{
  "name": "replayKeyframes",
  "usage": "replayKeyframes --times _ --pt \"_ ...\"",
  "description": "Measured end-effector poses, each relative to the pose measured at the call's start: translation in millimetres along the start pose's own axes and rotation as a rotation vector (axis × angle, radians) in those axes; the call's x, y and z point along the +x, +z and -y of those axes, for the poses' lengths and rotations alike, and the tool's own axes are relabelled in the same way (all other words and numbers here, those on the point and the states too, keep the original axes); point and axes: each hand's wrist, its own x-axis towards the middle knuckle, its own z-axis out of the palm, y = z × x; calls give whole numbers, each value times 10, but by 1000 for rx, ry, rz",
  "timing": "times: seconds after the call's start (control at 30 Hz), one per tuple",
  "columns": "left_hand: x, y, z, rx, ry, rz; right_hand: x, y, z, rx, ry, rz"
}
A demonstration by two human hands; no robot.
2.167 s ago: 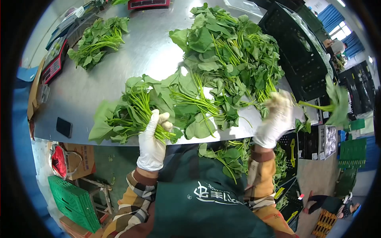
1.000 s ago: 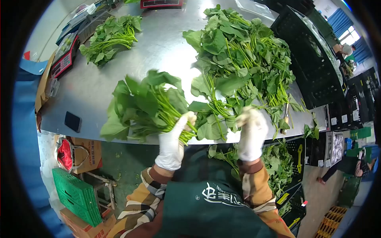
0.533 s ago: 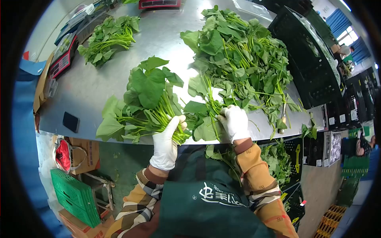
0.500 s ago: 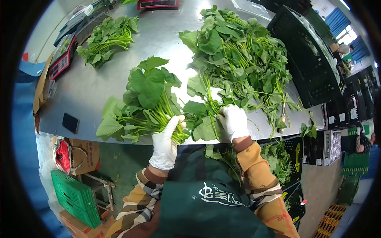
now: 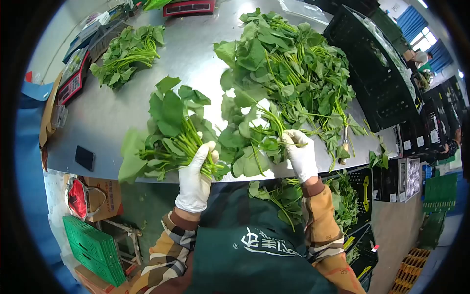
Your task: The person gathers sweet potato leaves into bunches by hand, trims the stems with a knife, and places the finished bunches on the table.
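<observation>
My left hand [image 5: 194, 179], in a white glove, is closed round a bunch of leafy greens [image 5: 171, 120] that look like sweet potato leaves. The stems gather in the fist and the leaves fan up and to the left. My right hand [image 5: 301, 156], gloved too, pinches the stem ends of a few leafy sprigs [image 5: 267, 117] at the front of the table. Behind it spreads a large pile of the same greens [image 5: 298, 73]. Several loose leaves [image 5: 249, 161] lie between the two hands, near the table edge.
On the steel table [image 5: 117, 142] are a smaller bunch of greens [image 5: 128, 56], a phone [image 5: 84, 158], and red scales [image 5: 188, 7] at the back. A black crate [image 5: 369, 73] stands tilted on the right. Below are a green crate [image 5: 93, 250] and a crate of greens [image 5: 345, 201].
My right hand has shifted slightly right, its fingertips now pinching sprigs raised a little. My left hand and its bunch have moved slightly left. The view has tilted a little.
</observation>
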Motion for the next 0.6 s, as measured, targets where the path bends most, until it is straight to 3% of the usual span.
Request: replayKeyframes --times 0.17,0.37,0.5,0.6 --pt "-1 -51 0 -171 -194 115 -343 320 265 221 -26 -6" --pt "-179 204 29 68 -156 105 -460 553 295 -205 -524 125" --pt "-154 153 227 178 11 63 -474 593 259 -134 -274 320" --pt "-180 184 247 127 -27 36 -490 557 301 -90 -144 319"
